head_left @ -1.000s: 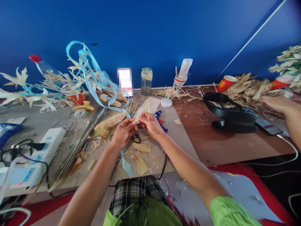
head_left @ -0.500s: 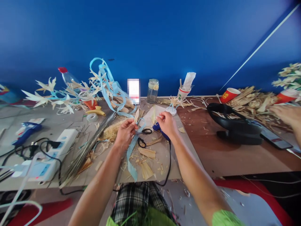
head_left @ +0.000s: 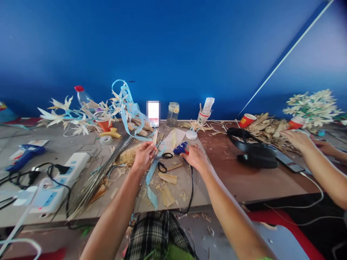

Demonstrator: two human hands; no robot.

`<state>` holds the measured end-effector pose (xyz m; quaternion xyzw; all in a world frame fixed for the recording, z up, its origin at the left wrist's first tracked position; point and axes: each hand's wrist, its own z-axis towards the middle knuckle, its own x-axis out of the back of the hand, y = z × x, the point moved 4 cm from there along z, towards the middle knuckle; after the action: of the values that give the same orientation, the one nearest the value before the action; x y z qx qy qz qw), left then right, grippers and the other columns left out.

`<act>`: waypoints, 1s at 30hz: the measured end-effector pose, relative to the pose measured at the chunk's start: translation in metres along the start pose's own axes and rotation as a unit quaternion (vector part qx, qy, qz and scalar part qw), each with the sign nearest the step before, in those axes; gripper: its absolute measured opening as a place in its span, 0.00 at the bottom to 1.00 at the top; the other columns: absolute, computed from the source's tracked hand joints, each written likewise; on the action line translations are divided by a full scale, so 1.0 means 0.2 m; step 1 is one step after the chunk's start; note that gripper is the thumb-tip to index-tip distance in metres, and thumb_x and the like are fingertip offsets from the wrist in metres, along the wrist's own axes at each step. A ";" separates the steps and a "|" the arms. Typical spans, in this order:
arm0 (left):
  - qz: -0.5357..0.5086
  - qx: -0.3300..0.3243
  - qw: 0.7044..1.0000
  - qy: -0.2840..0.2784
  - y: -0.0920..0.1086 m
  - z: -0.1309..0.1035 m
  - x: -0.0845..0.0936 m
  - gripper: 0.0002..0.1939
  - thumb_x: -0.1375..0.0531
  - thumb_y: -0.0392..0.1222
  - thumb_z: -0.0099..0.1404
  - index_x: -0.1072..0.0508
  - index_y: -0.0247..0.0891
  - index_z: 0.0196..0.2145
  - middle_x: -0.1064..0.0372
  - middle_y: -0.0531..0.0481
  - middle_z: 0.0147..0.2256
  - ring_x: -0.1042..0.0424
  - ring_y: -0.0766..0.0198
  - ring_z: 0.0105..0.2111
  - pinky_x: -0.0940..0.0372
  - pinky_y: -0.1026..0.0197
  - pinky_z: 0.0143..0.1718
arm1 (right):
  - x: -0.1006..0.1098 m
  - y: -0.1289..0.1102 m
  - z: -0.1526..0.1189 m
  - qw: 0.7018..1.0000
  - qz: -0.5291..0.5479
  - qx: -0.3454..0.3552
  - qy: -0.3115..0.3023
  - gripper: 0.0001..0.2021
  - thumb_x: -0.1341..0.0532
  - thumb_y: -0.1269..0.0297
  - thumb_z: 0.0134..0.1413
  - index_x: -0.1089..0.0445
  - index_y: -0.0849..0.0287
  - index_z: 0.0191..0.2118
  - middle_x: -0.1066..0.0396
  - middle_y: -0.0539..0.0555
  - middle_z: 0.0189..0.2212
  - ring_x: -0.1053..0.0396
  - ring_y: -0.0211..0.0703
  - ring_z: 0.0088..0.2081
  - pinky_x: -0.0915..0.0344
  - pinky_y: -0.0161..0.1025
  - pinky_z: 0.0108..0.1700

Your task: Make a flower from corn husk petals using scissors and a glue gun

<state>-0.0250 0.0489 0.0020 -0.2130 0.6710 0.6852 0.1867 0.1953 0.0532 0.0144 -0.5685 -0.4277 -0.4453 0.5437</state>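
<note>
My left hand (head_left: 145, 156) is closed on a small pale husk piece (head_left: 155, 137) that points upward, with light blue ribbon (head_left: 152, 177) hanging just beside it. My right hand (head_left: 195, 156) is at the blue glue gun (head_left: 180, 148), fingers partly bent around its right end. How firmly they grip is hard to see. Black-handled scissors (head_left: 162, 167) lie between my hands. Pale husk strips (head_left: 168, 178) and scraps are scattered on the table in front of them.
A power strip (head_left: 67, 173), another blue glue gun (head_left: 25, 156) and grey stems (head_left: 100, 173) lie left. Behind stand a jar (head_left: 172, 115) and a cup (head_left: 203, 117). A black headset (head_left: 255, 151), a phone (head_left: 289, 161) and another person's hands (head_left: 298, 140) are on the right.
My right hand has moved down and right, from above the glue gun to its right end. The view has turned right, bringing more of the other person's arms and the white flowers into sight.
</note>
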 end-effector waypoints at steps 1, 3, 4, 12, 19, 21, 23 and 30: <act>-0.001 0.000 1.000 -0.003 0.00 0.00 0.00 0.12 0.34 0.40 0.50 0.33 0.34 0.29 0.34 0.54 0.19 0.49 0.78 0.13 0.55 0.70 0.16 | -0.01 0.01 -0.01 1.000 -0.013 -0.006 -0.006 0.23 0.41 0.51 0.50 0.33 0.64 0.46 0.35 0.66 0.46 0.33 0.54 0.47 0.38 0.43 0.45; -0.001 0.000 1.000 -0.004 0.00 0.00 0.00 0.13 0.34 0.40 0.49 0.33 0.33 0.29 0.34 0.55 0.19 0.49 0.79 0.13 0.55 0.70 0.16 | -0.03 0.01 -0.03 1.000 -0.022 -0.013 -0.015 0.23 0.40 0.52 0.49 0.33 0.65 0.47 0.35 0.66 0.47 0.32 0.55 0.47 0.38 0.43 0.45; 0.001 0.000 1.000 -0.005 0.01 -0.01 -0.01 0.13 0.34 0.40 0.49 0.33 0.33 0.29 0.34 0.55 0.19 0.49 0.79 0.13 0.54 0.70 0.16 | -0.04 0.00 -0.03 1.000 -0.019 -0.011 -0.019 0.24 0.40 0.52 0.49 0.33 0.65 0.47 0.35 0.67 0.47 0.32 0.54 0.47 0.38 0.43 0.45; -0.003 0.002 0.999 -0.032 0.00 -0.01 -0.01 0.13 0.34 0.41 0.50 0.33 0.34 0.30 0.33 0.55 0.20 0.49 0.78 0.13 0.54 0.70 0.17 | -0.10 -0.01 0.03 0.998 0.068 0.001 -0.010 0.19 0.37 0.59 0.45 0.31 0.64 0.43 0.34 0.68 0.44 0.31 0.53 0.44 0.37 0.44 0.44; -0.013 0.019 0.999 -0.040 -0.01 0.00 0.00 0.15 0.33 0.41 0.49 0.34 0.34 0.29 0.35 0.55 0.20 0.49 0.79 0.14 0.56 0.71 0.16 | 0.07 0.07 -0.01 0.886 0.458 0.039 0.053 0.15 0.42 0.53 0.47 0.32 0.60 0.36 0.34 0.51 0.24 0.35 0.41 0.27 0.37 0.39 0.32; -0.016 0.022 0.999 -0.035 -0.01 0.00 0.00 0.15 0.33 0.41 0.49 0.34 0.34 0.30 0.35 0.55 0.20 0.48 0.79 0.14 0.56 0.72 0.16 | 0.11 0.05 -0.04 0.787 0.614 0.055 0.008 0.18 0.42 0.51 0.46 0.33 0.60 0.39 0.33 0.51 0.26 0.36 0.38 0.24 0.39 0.37 0.28; -0.018 0.022 0.999 -0.031 -0.01 -0.01 0.00 0.15 0.32 0.41 0.48 0.33 0.33 0.30 0.35 0.55 0.19 0.47 0.78 0.14 0.55 0.72 0.16 | 0.13 -0.01 -0.08 0.728 0.678 0.091 -0.038 0.19 0.39 0.52 0.44 0.33 0.61 0.39 0.34 0.50 0.25 0.39 0.35 0.22 0.41 0.36 0.27; -0.004 0.020 1.000 0.004 0.00 -0.02 -0.01 0.16 0.32 0.41 0.46 0.32 0.33 0.29 0.35 0.54 0.19 0.48 0.78 0.14 0.57 0.72 0.15 | 0.03 -0.21 -0.11 0.762 0.616 0.144 -0.140 0.18 0.35 0.57 0.41 0.32 0.62 0.38 0.41 0.44 0.17 0.44 0.32 0.19 0.47 0.33 0.23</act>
<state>-0.0230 0.0446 0.0039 -0.2148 0.6842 0.6703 0.1909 0.1547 0.0339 0.0301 -0.6801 -0.1160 0.1368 0.7108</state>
